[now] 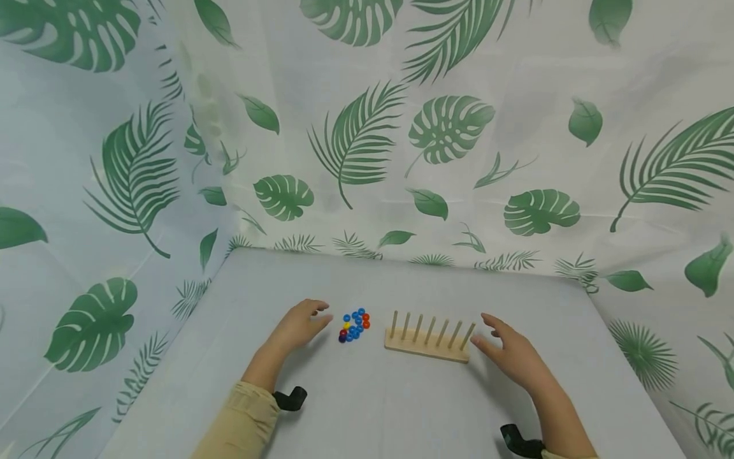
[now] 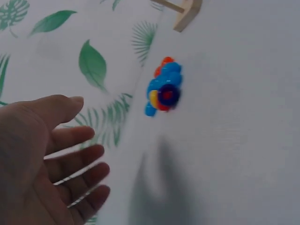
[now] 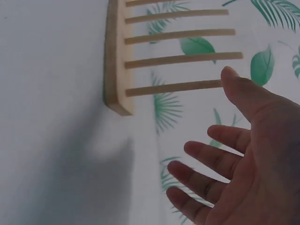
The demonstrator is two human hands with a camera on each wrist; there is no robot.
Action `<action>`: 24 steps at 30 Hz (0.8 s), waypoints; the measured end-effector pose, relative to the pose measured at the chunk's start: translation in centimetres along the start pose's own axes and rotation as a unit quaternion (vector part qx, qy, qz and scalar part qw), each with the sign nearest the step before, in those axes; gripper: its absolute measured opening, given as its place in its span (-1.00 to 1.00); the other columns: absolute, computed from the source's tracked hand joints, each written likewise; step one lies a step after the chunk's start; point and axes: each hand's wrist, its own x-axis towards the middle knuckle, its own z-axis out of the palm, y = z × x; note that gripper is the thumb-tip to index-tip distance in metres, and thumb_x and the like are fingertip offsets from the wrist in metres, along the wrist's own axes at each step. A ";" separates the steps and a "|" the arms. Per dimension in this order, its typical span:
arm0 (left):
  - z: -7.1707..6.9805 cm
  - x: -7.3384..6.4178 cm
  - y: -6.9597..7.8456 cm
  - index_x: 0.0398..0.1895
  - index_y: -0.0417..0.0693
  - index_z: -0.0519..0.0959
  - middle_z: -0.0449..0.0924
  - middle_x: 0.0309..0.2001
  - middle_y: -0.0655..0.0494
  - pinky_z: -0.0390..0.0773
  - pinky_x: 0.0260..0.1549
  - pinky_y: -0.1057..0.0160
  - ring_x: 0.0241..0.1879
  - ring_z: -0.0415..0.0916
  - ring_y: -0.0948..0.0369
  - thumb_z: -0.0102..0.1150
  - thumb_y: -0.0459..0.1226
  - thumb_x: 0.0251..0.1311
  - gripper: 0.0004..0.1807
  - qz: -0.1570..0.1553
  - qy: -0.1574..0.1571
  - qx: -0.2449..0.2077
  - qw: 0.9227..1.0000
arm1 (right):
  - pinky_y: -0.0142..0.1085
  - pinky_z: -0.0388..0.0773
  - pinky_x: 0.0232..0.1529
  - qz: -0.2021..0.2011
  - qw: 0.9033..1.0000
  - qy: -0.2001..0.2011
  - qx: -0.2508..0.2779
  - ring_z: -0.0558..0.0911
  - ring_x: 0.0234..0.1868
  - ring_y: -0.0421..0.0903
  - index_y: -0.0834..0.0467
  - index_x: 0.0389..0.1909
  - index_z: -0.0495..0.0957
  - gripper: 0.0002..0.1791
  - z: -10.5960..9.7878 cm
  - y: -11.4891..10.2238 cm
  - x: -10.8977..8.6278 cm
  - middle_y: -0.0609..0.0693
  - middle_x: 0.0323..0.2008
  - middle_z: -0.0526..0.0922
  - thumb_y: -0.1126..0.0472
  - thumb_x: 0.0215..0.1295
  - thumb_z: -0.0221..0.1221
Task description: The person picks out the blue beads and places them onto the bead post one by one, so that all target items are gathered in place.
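A cluster of small round beads (image 1: pixel 358 320), mostly blue with some red, orange, yellow and dark purple, lies on the table. To its left my left hand (image 1: pixel 299 324) hovers, fingers spread and holding nothing; the left wrist view shows the beads (image 2: pixel 171 77) beyond the fingertips. Right of the beads stands a wooden peg board (image 1: pixel 427 345) with a row of several upright pegs. My right hand (image 1: pixel 513 352) is at the board's right end, its fingers loosely extended with nothing in them. In the right wrist view, the thumb appears near the tip of the end peg (image 3: pixel 176 87).
The white table (image 1: pixel 367 408) runs back to a wall sheet (image 1: pixel 367 236) printed with green leaves, which also rises along the left and right sides. A black wrist mount (image 1: pixel 291 398) sits on the left wrist, another black mount (image 1: pixel 520 441) on the right.
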 end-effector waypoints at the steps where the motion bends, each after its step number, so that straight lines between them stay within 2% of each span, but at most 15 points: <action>1: 0.4 0.1 -0.2 0.16 0.03 0.57 0.57 0.15 0.01 0.53 0.09 0.01 0.13 0.52 0.05 0.14 0.00 0.37 -0.59 0.004 0.003 -0.011 1.000 | 0.30 0.44 0.07 -0.001 1.000 0.000 0.008 0.40 0.28 0.43 0.20 0.50 0.12 -0.11 0.3 0.2 0.1 0.37 0.38 0.32 -0.31 0.39 0.03; 4: 1.6 0.0 -0.6 -0.08 0.07 0.65 0.62 -0.13 0.13 0.56 -0.15 0.13 -0.14 0.53 0.17 0.20 -0.07 0.34 -0.79 0.019 0.009 -0.039 0.999 | 0.21 0.52 0.04 -0.001 1.000 0.001 0.030 0.47 0.24 0.35 0.17 0.49 0.14 -0.14 1.1 0.9 0.3 0.30 0.37 0.36 -0.31 0.40 0.02; 7: 2.9 -0.2 -0.8 -0.23 0.12 0.65 0.59 -0.29 0.23 0.50 -0.25 0.21 -0.28 0.47 0.25 0.21 -0.09 0.33 -0.88 0.039 -0.012 -0.066 0.997 | 0.16 0.54 0.04 0.007 0.999 0.003 0.048 0.51 0.23 0.29 0.14 0.48 0.17 -0.16 1.8 1.4 0.4 0.25 0.36 0.40 -0.33 0.39 0.01; 10: 4.2 -0.5 -1.0 -0.24 0.17 0.65 0.59 -0.32 0.30 0.49 -0.24 0.23 -0.29 0.47 0.30 0.21 -0.06 0.33 -0.88 0.052 -0.039 -0.076 0.995 | 0.16 0.51 0.07 0.020 0.998 0.007 0.064 0.52 0.23 0.26 0.11 0.46 0.21 -0.18 2.6 1.9 0.6 0.21 0.35 0.43 -0.35 0.39 -0.02; 12: 4.9 -0.6 -1.1 -0.23 0.18 0.65 0.59 -0.30 0.32 0.50 -0.23 0.23 -0.28 0.48 0.32 0.21 -0.06 0.32 -0.88 0.057 -0.041 -0.069 0.995 | 0.16 0.50 0.09 0.027 0.997 0.008 0.077 0.52 0.23 0.25 0.09 0.45 0.22 -0.19 3.0 2.2 0.7 0.20 0.34 0.44 -0.37 0.39 -0.04; 20: 6.0 -0.8 -1.2 -0.22 0.15 0.66 0.55 -0.30 0.30 0.50 -0.26 0.27 -0.29 0.46 0.33 0.24 -0.12 0.30 -0.91 0.071 -0.017 -0.043 0.996 | 0.04 0.55 0.07 0.041 0.993 0.019 0.106 0.54 0.22 0.19 0.05 0.44 0.25 -0.21 4.6 3.1 0.8 0.17 0.29 0.51 -0.37 0.38 -0.04; 24: 6.2 -0.8 -1.1 -0.21 0.14 0.66 0.51 -0.33 0.30 0.47 -0.31 0.32 -0.34 0.42 0.34 0.22 -0.13 0.32 -0.91 0.071 -0.001 -0.033 0.997 | -0.06 0.55 0.01 0.039 0.993 0.027 0.104 0.58 0.12 0.11 0.05 0.39 0.32 -0.27 5.1 3.2 0.7 0.15 0.20 0.57 -0.32 0.38 0.03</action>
